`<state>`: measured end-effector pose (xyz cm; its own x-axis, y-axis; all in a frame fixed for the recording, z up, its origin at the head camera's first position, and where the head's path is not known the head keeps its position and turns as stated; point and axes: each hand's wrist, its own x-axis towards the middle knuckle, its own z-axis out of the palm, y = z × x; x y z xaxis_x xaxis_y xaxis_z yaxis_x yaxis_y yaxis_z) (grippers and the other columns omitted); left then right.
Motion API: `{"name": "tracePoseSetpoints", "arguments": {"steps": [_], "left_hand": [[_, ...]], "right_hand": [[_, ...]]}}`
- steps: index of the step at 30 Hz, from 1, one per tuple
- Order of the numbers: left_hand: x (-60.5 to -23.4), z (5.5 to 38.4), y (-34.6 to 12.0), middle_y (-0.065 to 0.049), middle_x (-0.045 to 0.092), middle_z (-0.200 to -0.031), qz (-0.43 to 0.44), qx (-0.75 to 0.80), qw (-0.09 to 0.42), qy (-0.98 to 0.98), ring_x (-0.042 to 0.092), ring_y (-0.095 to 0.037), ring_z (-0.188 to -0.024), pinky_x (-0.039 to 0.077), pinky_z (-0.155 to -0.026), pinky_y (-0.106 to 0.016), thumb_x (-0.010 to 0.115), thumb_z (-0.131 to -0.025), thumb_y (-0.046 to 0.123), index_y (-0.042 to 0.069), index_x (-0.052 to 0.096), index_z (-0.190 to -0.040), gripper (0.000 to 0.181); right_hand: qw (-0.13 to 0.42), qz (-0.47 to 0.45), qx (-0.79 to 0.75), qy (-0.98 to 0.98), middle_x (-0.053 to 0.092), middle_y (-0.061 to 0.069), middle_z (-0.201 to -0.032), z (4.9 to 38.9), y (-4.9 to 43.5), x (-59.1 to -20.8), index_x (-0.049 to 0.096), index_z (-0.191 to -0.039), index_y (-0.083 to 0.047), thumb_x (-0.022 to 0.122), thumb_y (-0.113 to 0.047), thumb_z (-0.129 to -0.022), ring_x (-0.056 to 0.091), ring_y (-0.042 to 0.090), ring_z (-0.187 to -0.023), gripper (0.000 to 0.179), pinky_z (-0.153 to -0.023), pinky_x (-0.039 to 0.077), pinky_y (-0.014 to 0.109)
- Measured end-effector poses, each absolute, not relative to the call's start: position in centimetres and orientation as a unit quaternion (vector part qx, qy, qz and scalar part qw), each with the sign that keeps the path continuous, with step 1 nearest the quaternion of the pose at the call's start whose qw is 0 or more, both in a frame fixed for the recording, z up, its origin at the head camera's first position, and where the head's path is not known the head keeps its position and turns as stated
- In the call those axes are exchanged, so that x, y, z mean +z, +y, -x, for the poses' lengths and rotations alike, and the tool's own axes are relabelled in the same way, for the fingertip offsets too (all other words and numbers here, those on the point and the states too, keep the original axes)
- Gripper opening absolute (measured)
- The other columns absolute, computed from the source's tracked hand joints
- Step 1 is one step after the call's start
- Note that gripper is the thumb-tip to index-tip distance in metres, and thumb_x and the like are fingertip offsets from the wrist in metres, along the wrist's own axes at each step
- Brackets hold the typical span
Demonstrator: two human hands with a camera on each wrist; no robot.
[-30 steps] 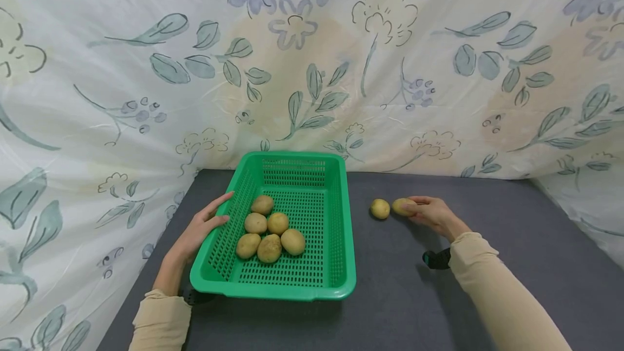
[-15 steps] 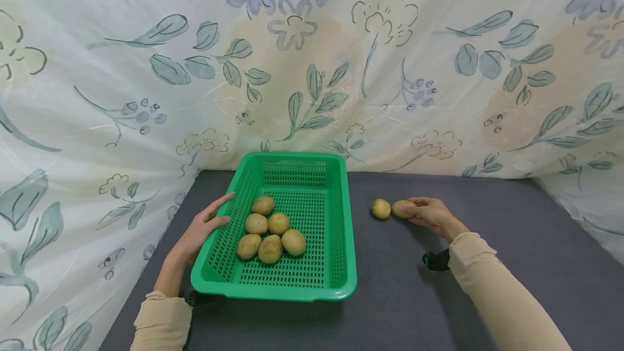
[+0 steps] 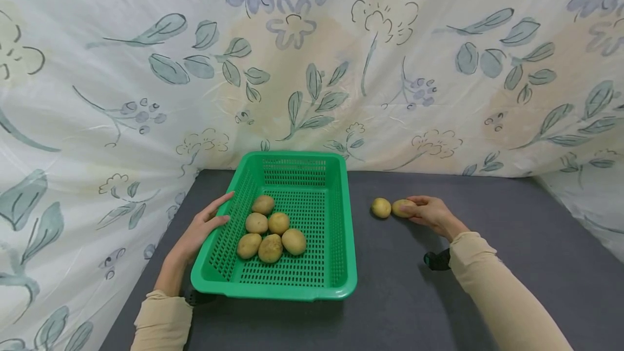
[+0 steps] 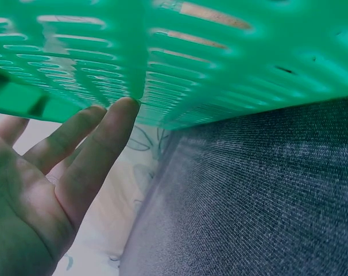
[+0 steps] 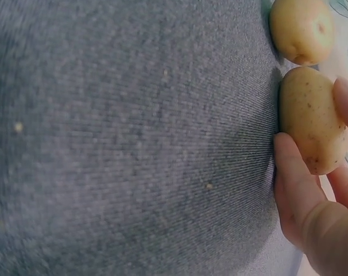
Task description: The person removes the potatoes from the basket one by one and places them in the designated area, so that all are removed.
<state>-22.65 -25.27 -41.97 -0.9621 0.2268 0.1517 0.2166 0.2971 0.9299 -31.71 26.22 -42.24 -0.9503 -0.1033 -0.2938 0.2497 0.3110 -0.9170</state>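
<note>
My right hand (image 3: pixel 433 215) holds a potato (image 3: pixel 401 208) on the dark cloth, right of the basket. In the right wrist view, thumb and fingers lie on either side of this potato (image 5: pixel 312 118). Right by its far end is another potato (image 5: pixel 303 29), smooth and pale yellow. My left hand (image 3: pixel 197 232) rests against the left side of a green plastic basket (image 3: pixel 273 290), fingers extended over the rim. Seen from the left wrist, the fingers (image 4: pixel 113 123) are nearly straight, tips at the slotted wall. Several potatoes (image 3: pixel 270 249) lie grouped inside the basket, left of its middle.
Dark grey cloth (image 3: pixel 390 297) covers the table. A floral sheet (image 3: pixel 312 42) hangs behind the table and along its left side. Black wrist straps show at both sleeves.
</note>
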Motion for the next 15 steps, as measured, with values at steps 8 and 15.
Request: {"name": "tracePoseSetpoints", "arguments": {"steps": [8, 15], "left_hand": [[-41.89, 22.66, -25.23, -0.018, 0.005, -0.157, -0.134, 0.578, 0.006, 0.805, -0.003, -0.047, -0.139, 0.025, -0.099, -0.067, 0.047, -0.101, 0.018, 0.007, 0.025, -0.152, 0.056], [-41.85, 22.60, -25.22, -0.017, 0.006, -0.157, -0.134, 0.574, 0.005, 0.808, -0.001, -0.047, -0.139, 0.026, -0.099, -0.067, 0.046, -0.101, 0.018, 0.007, 0.025, -0.152, 0.056]], "right_hand": [[0.165, -0.038, -0.605, 0.778, 0.034, 0.026, -0.138, 31.92, 26.57, -42.35, 0.024, -0.147, 0.009, 0.058, -0.019, -0.097, 0.053, 0.024, -0.107, 0.067, -0.094, 0.046, 0.036], [0.167, -0.064, -0.616, 0.767, 0.035, 0.015, -0.131, 31.85, 26.38, -41.90, 0.026, -0.147, 0.006, 0.056, -0.032, -0.097, 0.047, 0.016, -0.099, 0.070, -0.098, 0.043, 0.038]]}}
